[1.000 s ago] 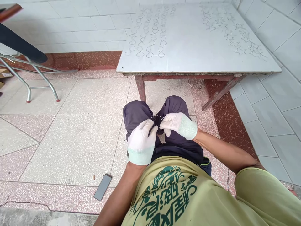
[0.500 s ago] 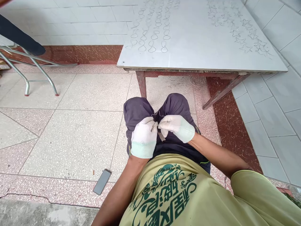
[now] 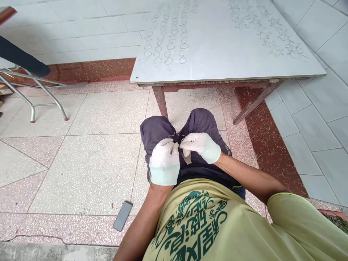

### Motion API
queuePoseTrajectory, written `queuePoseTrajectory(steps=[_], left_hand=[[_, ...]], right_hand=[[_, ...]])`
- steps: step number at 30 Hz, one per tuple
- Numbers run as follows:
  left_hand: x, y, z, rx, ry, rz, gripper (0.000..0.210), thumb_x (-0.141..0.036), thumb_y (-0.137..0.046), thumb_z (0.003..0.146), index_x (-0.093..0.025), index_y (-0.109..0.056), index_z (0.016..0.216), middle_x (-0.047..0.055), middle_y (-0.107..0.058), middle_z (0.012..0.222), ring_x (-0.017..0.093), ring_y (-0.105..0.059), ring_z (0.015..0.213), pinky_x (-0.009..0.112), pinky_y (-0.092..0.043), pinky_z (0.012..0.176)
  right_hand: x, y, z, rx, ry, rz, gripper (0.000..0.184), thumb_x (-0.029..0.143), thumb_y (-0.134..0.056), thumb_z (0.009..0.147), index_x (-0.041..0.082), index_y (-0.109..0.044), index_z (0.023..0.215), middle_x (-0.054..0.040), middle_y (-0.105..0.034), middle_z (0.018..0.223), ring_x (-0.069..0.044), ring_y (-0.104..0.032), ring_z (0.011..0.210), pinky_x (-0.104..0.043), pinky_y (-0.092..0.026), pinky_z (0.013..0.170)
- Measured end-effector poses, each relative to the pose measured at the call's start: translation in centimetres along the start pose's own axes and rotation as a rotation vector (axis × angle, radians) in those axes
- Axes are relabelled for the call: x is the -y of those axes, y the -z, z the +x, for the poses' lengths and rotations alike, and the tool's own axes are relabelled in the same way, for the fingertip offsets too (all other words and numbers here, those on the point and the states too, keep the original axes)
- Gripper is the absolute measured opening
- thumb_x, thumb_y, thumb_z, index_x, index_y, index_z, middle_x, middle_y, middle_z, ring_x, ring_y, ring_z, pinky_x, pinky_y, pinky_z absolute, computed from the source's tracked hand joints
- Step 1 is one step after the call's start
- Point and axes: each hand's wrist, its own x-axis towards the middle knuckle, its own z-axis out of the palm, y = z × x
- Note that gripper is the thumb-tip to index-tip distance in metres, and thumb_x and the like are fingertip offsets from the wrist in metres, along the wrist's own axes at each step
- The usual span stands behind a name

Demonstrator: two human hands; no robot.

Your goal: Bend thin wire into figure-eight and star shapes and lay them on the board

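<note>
Between my knees, both gloved hands pinch a thin wire bent into a star-like outline (image 3: 175, 135). My left hand (image 3: 164, 159), in a white knit glove with a pale green cuff, is closed on the wire's near left side. Facing it, my right hand (image 3: 199, 145) in a matching glove grips the right side, its fingertips almost touching the left ones. The wire's points stick out beyond the fingers over my dark trousers. Its near part is hidden by the gloves. A small greyish piece (image 3: 187, 158) shows below the right fingers; I cannot make out what it is.
Ahead stands a white-topped table (image 3: 217, 67) with rows of looped wire shapes (image 3: 169, 46) at left and wire stars (image 3: 274, 36) at right. A phone (image 3: 123, 216) lies on the floor at my left. A metal-legged stool (image 3: 46, 90) and another person's leg (image 3: 21, 56) are farther left.
The view has shifted slightly. The wire has turned a little between my fingers, and more of its star outline shows now. Both hands keep their pinch.
</note>
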Motion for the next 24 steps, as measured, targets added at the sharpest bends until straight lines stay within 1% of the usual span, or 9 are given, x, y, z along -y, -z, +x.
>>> queuePoseTrajectory(steps=[4, 7, 11, 14, 18, 21, 23, 24], left_hand=[[-0.2, -0.1, -0.2, -0.03, 0.032, -0.002, 0.022, -0.027, -0.063, 0.096, -0.021, -0.082, 0.088, 0.012, -0.082, 0.109, 0.029, -0.075, 0.105, 0.041, -0.06, 0.099], [-0.2, -0.3, -0.2, -0.056, 0.042, 0.019, 0.023, -0.027, -0.062, 0.096, -0.022, -0.081, 0.085, 0.011, -0.082, 0.105, 0.028, -0.076, 0.101, 0.039, -0.06, 0.095], [0.2, -0.9, 0.0, -0.109, 0.037, 0.045, 0.024, -0.027, -0.061, 0.096, -0.022, -0.08, 0.083, 0.011, -0.081, 0.102, 0.027, -0.075, 0.098, 0.039, -0.059, 0.093], [0.6, -1.3, 0.1, -0.106, 0.038, 0.066, 0.026, -0.028, -0.059, 0.097, -0.022, -0.08, 0.085, 0.013, -0.081, 0.105, 0.029, -0.074, 0.101, 0.041, -0.058, 0.095], [0.8, -1.5, 0.1, -0.062, 0.029, 0.109, 0.03, -0.028, -0.056, 0.099, -0.02, -0.082, 0.087, 0.014, -0.081, 0.11, 0.03, -0.074, 0.101, 0.043, -0.056, 0.095], [0.8, -1.5, 0.2, -0.052, 0.016, 0.156, 0.031, -0.028, -0.055, 0.1, -0.019, -0.082, 0.088, 0.015, -0.081, 0.11, 0.031, -0.074, 0.099, 0.043, -0.056, 0.092], [0.8, -1.6, 0.4, -0.034, 0.014, 0.167, 0.031, -0.028, -0.055, 0.1, -0.019, -0.083, 0.088, 0.016, -0.081, 0.109, 0.031, -0.074, 0.097, 0.042, -0.056, 0.09], [0.7, -1.6, 0.5, -0.028, 0.02, 0.164, 0.031, -0.027, -0.055, 0.1, -0.018, -0.083, 0.089, 0.016, -0.081, 0.108, 0.031, -0.075, 0.097, 0.042, -0.056, 0.09]], right_hand=[[0.3, 0.0, 0.1, -0.042, 0.017, -0.1, 0.022, 0.038, -0.075, 0.08, 0.022, -0.074, 0.065, -0.0004, -0.076, 0.068, -0.016, -0.07, 0.071, -0.029, -0.055, 0.079], [0.5, -0.1, 0.3, -0.037, 0.043, -0.196, 0.027, 0.038, -0.073, 0.085, 0.023, -0.072, 0.062, 0.0003, -0.076, 0.07, -0.015, -0.071, 0.073, -0.028, -0.053, 0.082], [0.5, -0.4, 0.7, -0.045, 0.07, -0.322, 0.029, 0.033, -0.069, 0.092, 0.023, -0.071, 0.066, 0.0028, -0.075, 0.071, -0.014, -0.069, 0.073, -0.026, -0.05, 0.08], [0.1, -0.6, 1.0, -0.066, 0.137, -0.452, 0.031, 0.027, -0.064, 0.099, 0.023, -0.069, 0.069, 0.0039, -0.072, 0.07, -0.012, -0.066, 0.071, -0.025, -0.047, 0.079], [-0.3, -0.9, 1.5, -0.059, 0.267, -0.771, 0.038, 0.024, -0.057, 0.106, 0.022, -0.062, 0.068, -0.0005, -0.068, 0.07, -0.015, -0.063, 0.072, -0.029, -0.041, 0.077], [-0.4, -1.1, 1.7, -0.055, 0.317, -1.022, 0.034, 0.024, -0.056, 0.106, 0.021, -0.065, 0.073, -0.0069, -0.071, 0.075, -0.021, -0.064, 0.077, -0.034, -0.038, 0.076], [-0.4, -1.1, 1.9, -0.065, 0.324, -1.09, 0.033, 0.026, -0.056, 0.107, 0.02, -0.067, 0.077, -0.0101, -0.073, 0.08, -0.023, -0.065, 0.081, -0.035, -0.038, 0.077], [-0.3, -1.1, 1.9, -0.072, 0.308, -1.073, 0.033, 0.027, -0.056, 0.107, 0.02, -0.069, 0.077, -0.0101, -0.074, 0.081, -0.022, -0.066, 0.081, -0.035, -0.039, 0.076]])
